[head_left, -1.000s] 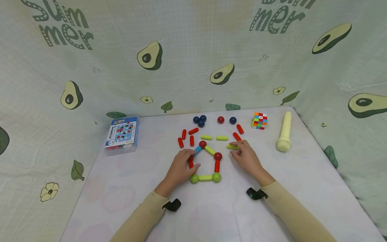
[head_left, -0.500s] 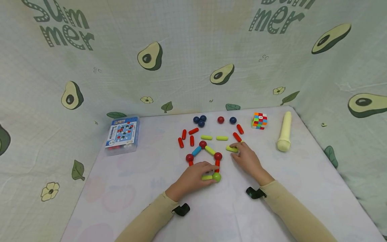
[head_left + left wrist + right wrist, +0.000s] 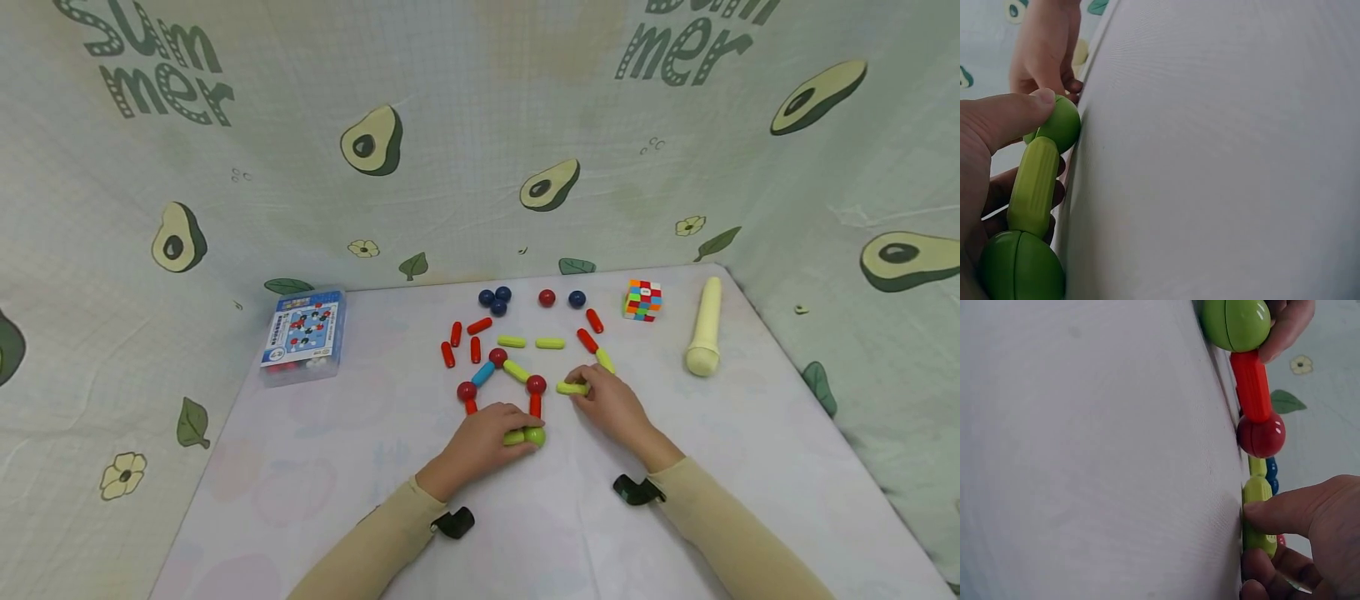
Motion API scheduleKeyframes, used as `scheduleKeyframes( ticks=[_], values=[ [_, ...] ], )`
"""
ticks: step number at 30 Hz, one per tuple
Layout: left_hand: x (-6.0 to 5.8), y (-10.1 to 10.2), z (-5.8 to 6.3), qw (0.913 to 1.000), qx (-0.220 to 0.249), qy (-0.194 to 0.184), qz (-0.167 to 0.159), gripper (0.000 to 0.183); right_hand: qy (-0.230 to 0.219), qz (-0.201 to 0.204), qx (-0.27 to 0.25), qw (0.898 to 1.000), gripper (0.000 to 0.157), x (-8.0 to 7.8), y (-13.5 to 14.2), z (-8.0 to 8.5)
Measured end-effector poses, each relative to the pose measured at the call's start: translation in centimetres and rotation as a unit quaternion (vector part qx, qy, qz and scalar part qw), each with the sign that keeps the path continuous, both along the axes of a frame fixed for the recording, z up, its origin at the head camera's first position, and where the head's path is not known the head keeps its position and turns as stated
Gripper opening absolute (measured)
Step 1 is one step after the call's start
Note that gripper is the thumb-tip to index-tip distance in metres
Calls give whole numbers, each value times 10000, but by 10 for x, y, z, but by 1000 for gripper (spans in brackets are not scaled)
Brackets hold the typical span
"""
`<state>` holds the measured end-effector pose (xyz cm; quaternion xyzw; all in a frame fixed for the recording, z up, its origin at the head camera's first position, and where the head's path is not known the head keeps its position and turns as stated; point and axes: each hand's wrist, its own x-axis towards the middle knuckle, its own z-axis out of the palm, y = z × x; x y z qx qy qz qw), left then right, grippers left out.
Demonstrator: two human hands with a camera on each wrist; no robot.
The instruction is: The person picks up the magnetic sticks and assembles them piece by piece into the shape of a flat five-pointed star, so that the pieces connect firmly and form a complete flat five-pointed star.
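Note:
A ring of balls and short rods lies flat on the table, with red balls (image 3: 536, 384) at the top and sides, a blue rod (image 3: 483, 374) and red rods (image 3: 536, 405). My left hand (image 3: 483, 439) grips the lower right green ball (image 3: 1063, 124), thumb on one side and fingers on the other. Between it and the other green ball (image 3: 1022, 269) runs a yellow-green rod (image 3: 1034, 187); in the head view my hand hides that second ball. Just right of the ring, my right hand (image 3: 611, 404) pinches a loose yellow-green rod (image 3: 1258, 512) between thumb and fingers.
Behind the ring lie loose red rods (image 3: 476, 350), yellow-green rods (image 3: 550, 343), dark blue balls (image 3: 577, 299) and a red ball (image 3: 547, 297). A puzzle cube (image 3: 642, 300) and a pale yellow mallet-like stick (image 3: 705, 329) stand at right. A plastic box (image 3: 303, 337) sits far left.
My left hand has moved from the ring's left side to its lower right ball. The right hand has taken a yellow-green rod and drawn it nearer. The ring has shifted slightly left.

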<state>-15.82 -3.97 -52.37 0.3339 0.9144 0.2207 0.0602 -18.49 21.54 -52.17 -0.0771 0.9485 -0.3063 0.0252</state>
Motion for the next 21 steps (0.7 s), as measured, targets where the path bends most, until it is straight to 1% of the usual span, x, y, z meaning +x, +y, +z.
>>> scheduleKeyframes(
  ticks=[5,10,16,21],
  values=[
    [0,-1,-3,9998,158,-46,103,42,-16,222,-96,9997,21,9,2,1],
    [1,-1,-2,9993,310,-73,170,41,-140,747,-305,9966,21,16,10,2],
    [1,-2,-2,9992,366,-56,154,40,-358,1491,-721,9855,23,21,16,1],
    [0,-2,-3,9990,439,-23,84,39,-434,1869,-934,9770,23,23,15,3]
  ],
)
